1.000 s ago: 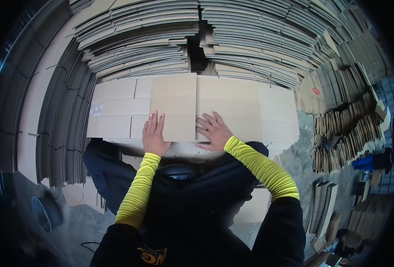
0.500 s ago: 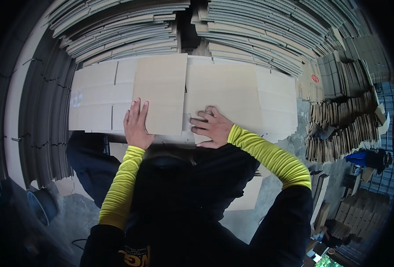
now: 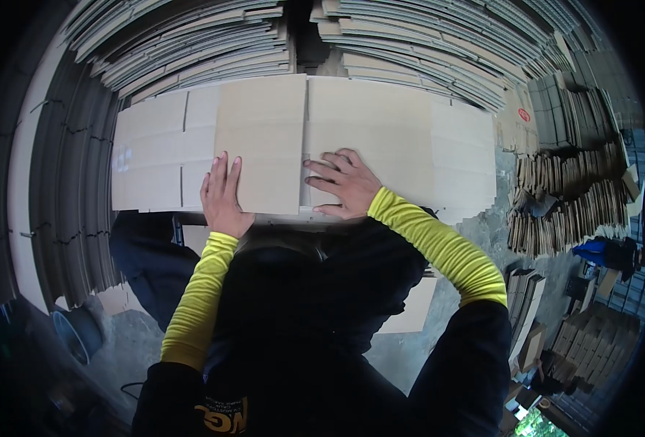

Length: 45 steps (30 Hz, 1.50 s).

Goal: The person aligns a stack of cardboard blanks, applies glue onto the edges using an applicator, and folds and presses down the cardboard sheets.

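A wide cardboard sheet point(image 3: 147, 153) lies across in front of me, with slots cut in its left part. On it are two tan cardboard panels, a left panel point(image 3: 268, 131) and a right panel point(image 3: 370, 124), side by side with a narrow gap between. My left hand point(image 3: 224, 200) lies flat with fingers stretched at the left panel's lower left edge. Fingers spread, my right hand point(image 3: 346, 186) presses on the right panel near its lower left corner. Neither hand grips anything.
Stacks of flat cardboard rise beyond the sheet, a left stack point(image 3: 213, 51) and a right stack point(image 3: 424, 51). More cardboard point(image 3: 75, 182) stands along the left side. Bundled cardboard point(image 3: 570, 200) is at right. A bucket point(image 3: 78, 335) sits on the floor at lower left.
The right panel has shifted away from me, and its far edge now nearly lines up with the left panel's. My right hand has moved with it. The left hand stays at its panel.
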Motion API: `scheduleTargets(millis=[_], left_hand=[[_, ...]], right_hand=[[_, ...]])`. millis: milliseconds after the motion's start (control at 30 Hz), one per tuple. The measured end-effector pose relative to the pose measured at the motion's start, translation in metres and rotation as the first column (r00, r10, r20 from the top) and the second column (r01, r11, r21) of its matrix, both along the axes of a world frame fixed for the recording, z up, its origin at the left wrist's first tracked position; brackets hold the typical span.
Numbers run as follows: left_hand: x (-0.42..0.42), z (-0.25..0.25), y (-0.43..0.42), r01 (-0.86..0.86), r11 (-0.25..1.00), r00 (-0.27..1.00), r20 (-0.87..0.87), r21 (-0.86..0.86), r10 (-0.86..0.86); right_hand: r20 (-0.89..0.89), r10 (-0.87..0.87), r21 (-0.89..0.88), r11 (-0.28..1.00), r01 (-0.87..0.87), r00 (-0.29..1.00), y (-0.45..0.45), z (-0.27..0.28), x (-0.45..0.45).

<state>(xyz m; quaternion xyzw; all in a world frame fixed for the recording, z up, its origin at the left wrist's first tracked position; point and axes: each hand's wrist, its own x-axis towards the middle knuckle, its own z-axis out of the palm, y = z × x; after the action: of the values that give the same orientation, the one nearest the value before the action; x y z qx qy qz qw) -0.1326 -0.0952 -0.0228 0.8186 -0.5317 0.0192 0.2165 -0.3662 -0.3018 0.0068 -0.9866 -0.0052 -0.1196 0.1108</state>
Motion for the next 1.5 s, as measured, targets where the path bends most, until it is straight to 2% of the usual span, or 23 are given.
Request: scheduleTargets(millis=[67,133,167,200,300,333,433,467,533,567,600,633,667,833,933,1133,1500], left_hand=[[-0.001,0.000,0.000,0.003,1.000,1.000,0.011,-0.006,-0.003],[0.000,0.000,-0.001,-0.001,1.000,1.000,0.003,-0.007,0.001],[0.001,-0.001,-0.001,0.006,1.000,1.000,0.022,0.018,-0.007],[0.003,0.000,0.000,0.004,1.000,0.999,0.034,0.006,-0.004],[-0.003,0.022,-0.001,0.047,0.987,0.999,-0.021,0.154,-0.045],[-0.003,0.029,-0.003,0.043,0.989,0.999,-0.009,0.139,-0.042],[-0.007,0.042,-0.008,0.046,0.947,0.998,0.030,0.319,-0.058],[-0.008,0.053,-0.012,0.043,0.949,0.998,0.036,0.313,-0.057],[-0.005,0.076,-0.023,0.082,0.855,0.991,0.048,0.512,-0.124],[0.000,0.072,-0.026,0.144,0.864,0.976,0.073,0.482,-0.204],[0.008,0.060,-0.030,0.126,0.869,0.979,0.080,0.478,-0.186],[0.015,0.044,-0.036,0.313,0.885,0.940,0.020,0.344,-0.340],[0.019,0.039,-0.038,0.489,0.851,0.869,-0.016,0.194,-0.495],[0.016,0.034,-0.033,0.429,0.878,0.902,-0.055,0.212,-0.428],[0.015,0.034,-0.032,0.404,0.892,0.912,-0.021,0.201,-0.409],[0.013,0.029,-0.032,0.387,0.905,0.918,0.012,0.178,-0.395],[0.011,0.023,-0.035,0.349,0.914,0.927,0.069,0.207,-0.369]], right_hand=[[0.010,-0.015,0.012,1.000,0.015,1.000,0.001,-0.001,-0.003],[0.029,-0.236,0.123,0.965,0.231,0.971,0.004,0.001,-0.006],[-0.063,-0.287,0.086,0.953,0.292,0.956,0.007,-0.002,-0.007],[-0.048,-0.285,0.078,0.954,0.288,0.957,0.011,-0.003,-0.009],[-0.116,-0.459,0.028,0.885,0.464,0.881,0.022,-0.002,-0.013],[-0.099,-0.458,0.019,0.887,0.462,0.883,0.022,0.000,-0.012],[-0.150,-0.489,-0.072,0.872,0.483,0.859,0.025,-0.002,-0.012],[-0.142,-0.489,-0.076,0.873,0.483,0.861,0.026,-0.003,-0.012],[-0.173,-0.497,-0.085,0.868,0.490,0.850,0.026,-0.001,-0.012],[-0.162,-0.486,-0.091,0.874,0.478,0.859,0.026,-0.001,-0.011],[-0.166,-0.495,-0.093,0.869,0.487,0.853,0.027,-0.001,-0.012],[-0.171,-0.506,-0.092,0.863,0.498,0.845,0.027,-0.001,-0.011],[-0.168,-0.497,-0.091,0.868,0.488,0.851,0.029,0.000,-0.010],[-0.208,-0.517,-0.110,0.856,0.505,0.831,0.029,0.001,-0.012],[-0.236,-0.519,-0.109,0.854,0.508,0.822,0.029,0.002,-0.012],[-0.202,-0.528,-0.084,0.849,0.522,0.825,0.030,-0.003,-0.012],[-0.170,-0.524,-0.138,0.851,0.506,0.834,0.030,-0.006,-0.012]])
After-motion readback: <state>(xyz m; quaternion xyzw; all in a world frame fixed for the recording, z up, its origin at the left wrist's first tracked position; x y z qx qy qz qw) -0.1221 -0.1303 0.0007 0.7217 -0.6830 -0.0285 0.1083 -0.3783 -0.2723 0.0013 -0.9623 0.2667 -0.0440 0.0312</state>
